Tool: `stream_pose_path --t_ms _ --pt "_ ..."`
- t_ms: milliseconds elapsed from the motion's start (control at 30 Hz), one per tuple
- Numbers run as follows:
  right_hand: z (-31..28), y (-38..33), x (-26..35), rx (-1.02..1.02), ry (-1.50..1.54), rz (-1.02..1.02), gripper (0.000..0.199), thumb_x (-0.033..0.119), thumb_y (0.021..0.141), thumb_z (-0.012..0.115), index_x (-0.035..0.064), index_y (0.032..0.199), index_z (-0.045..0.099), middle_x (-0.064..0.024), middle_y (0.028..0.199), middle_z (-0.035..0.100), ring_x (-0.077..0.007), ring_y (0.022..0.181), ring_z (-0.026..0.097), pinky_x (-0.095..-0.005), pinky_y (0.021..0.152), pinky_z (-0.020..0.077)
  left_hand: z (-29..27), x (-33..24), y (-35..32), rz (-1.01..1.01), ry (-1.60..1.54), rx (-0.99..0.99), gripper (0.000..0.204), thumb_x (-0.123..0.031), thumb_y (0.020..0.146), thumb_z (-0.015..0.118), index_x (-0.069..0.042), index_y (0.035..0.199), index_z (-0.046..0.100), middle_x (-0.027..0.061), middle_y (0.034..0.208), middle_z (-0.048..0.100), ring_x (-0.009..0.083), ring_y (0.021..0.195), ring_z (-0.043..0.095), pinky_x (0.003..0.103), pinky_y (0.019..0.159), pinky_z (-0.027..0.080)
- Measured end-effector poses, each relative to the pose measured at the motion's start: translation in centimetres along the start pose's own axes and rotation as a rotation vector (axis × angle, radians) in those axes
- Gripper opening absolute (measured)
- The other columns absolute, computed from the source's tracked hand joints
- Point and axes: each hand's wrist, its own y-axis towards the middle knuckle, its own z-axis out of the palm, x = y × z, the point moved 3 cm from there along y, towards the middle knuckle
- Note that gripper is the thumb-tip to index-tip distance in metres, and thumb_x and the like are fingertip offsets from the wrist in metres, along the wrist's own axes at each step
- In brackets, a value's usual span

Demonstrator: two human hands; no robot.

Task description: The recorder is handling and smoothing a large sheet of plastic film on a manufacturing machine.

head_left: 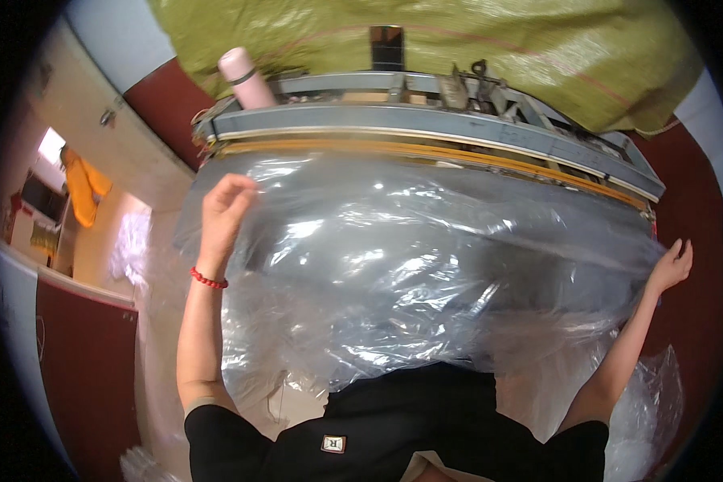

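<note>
A wide sheet of clear plastic film (pixel 394 265), shiny and wrinkled, spreads over the grey work surface and hangs down in front of my body. My left hand (pixel 226 210), with a red bead bracelet on its wrist, is raised at the film's far left corner. Its fingertips are pinched together on the film's edge. At the film's right end my right hand (pixel 670 267) has its fingers curled, and the film's edge runs taut up to it. What lies between the right fingers is partly hidden.
Behind the film runs a long grey metal machine bar (pixel 329 119) with a yellow strip (pixel 426 151). A pink bottle (pixel 247 79) and metal tools (pixel 474 88) stand on it. A green woven sheet (pixel 313 32) hangs behind. More clear film (pixel 651 402) lies at the lower right; a door (pixel 108 104) stands left.
</note>
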Motion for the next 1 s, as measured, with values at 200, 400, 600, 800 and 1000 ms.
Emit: stream_pose_path --t_ms 200,400,600,800,1000 --pt "-9.9 -4.3 37.3 0.859 1.115 -0.136 0.035 0.013 0.075 0.063 0.0033 0.108 0.054 -0.0099 0.111 0.053 -0.0203 0.103 0.049 -0.0303 0.090 0.0378 -2.5 -1.8 -5.1 0.072 0.058 0.005 0.007 0.001 0.080 0.051 -0.002 0.083 0.056 0.0003 0.082 0.057 0.0081 0.078 0.052 0.022 0.072 0.042" --pt "-12.2 -13.2 49.2 1.088 1.468 -0.510 0.020 0.015 0.073 0.064 0.0017 0.088 0.060 -0.0096 0.090 0.060 -0.0189 0.085 0.057 -0.0301 0.073 0.0440 -2.4 -5.6 -6.7 0.151 0.213 0.045 0.006 -0.004 0.081 0.053 -0.001 0.084 0.057 0.0020 0.082 0.058 0.0081 0.077 0.053 0.022 0.071 0.043" --pt "-9.6 -12.0 41.8 1.395 1.455 -0.111 0.011 0.012 0.070 0.066 0.0028 0.069 0.061 -0.0005 0.063 0.057 -0.0066 0.062 0.051 -0.0216 0.056 0.0409 -5.4 2.8 -11.5 -0.365 0.387 0.642 0.015 -0.016 0.081 0.057 -0.002 0.083 0.057 0.0045 0.074 0.059 0.0130 0.072 0.053 0.026 0.066 0.043" --pt "-1.8 -7.1 16.5 0.987 0.824 0.192 0.007 0.009 0.077 0.060 0.0027 0.077 0.060 0.0038 0.072 0.054 -0.0053 0.068 0.048 -0.0194 0.064 0.0397 -6.9 9.8 -15.6 -0.252 0.659 0.605 0.010 -0.008 0.075 0.060 -0.002 0.082 0.058 0.0088 0.073 0.057 0.0192 0.071 0.055 0.029 0.065 0.043" --pt "-1.2 -2.9 -19.3 0.463 0.593 0.740 0.028 0.025 0.082 0.059 0.0039 0.099 0.062 -0.0036 0.096 0.061 -0.0127 0.085 0.056 -0.0255 0.078 0.0435 -14.5 11.8 -10.9 -0.258 0.979 0.287 0.020 -0.003 0.066 0.052 -0.007 0.083 0.061 0.0103 0.085 0.062 0.0268 0.082 0.058 0.035 0.071 0.045"
